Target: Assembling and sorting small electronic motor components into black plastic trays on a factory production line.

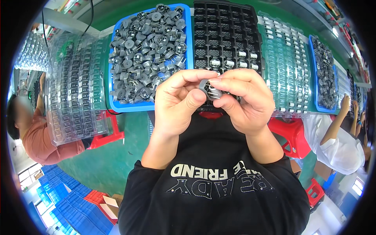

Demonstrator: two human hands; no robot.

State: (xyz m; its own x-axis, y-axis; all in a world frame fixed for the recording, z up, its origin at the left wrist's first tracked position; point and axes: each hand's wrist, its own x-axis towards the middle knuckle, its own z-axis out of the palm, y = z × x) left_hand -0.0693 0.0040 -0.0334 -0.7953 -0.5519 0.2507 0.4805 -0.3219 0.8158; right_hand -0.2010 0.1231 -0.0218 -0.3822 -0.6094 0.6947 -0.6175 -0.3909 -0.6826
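My left hand (174,103) and my right hand (250,102) meet in front of my chest, both closed. Between the left fingertips is a small round grey plug part (203,84) with metal pins. The right thumb and fingers pinch at its pin side; whether they hold a separate small piece there is hidden. Just beyond my hands lies a black compartment tray (200,29), with several silver cylindrical parts (229,63) in its nearer cells. Left of it stands a blue bin (189,39) heaped with similar grey round parts (147,51).
Clear plastic trays lie at the left (76,86) and right (288,66), bearing rows of parts. Farther right is another blue bin (332,107). Red stools (290,135) stand by the table. One person (43,135) sits left; another person (333,145) works right.
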